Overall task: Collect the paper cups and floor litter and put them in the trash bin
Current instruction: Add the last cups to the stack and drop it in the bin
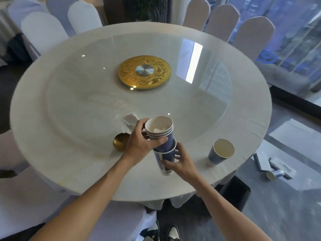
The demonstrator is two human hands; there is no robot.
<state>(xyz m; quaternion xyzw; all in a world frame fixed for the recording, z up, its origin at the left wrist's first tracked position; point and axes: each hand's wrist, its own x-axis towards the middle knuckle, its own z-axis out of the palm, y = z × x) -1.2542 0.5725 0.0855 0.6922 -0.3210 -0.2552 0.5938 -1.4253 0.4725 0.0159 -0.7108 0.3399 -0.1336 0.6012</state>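
Observation:
My left hand (141, 142) grips a nested stack of blue paper cups (160, 129) with white tissue inside the top one. The stack's bottom sits inside another blue cup (165, 158), which my right hand (180, 160) holds from below, above the near edge of the round table (52, 162). A separate blue paper cup stack (219, 152) stands on the table to the right. On the floor at the right lies a tipped paper cup (274, 174) beside white packaging litter (264, 161). No trash bin is in view.
A clear plastic wrapper (129, 121) and a small brass dish (120, 141) sit just beyond my left hand. A gold disc (144, 72) marks the glass turntable's centre. White-covered chairs (43, 30) ring the table; one chair (121, 220) is right below me.

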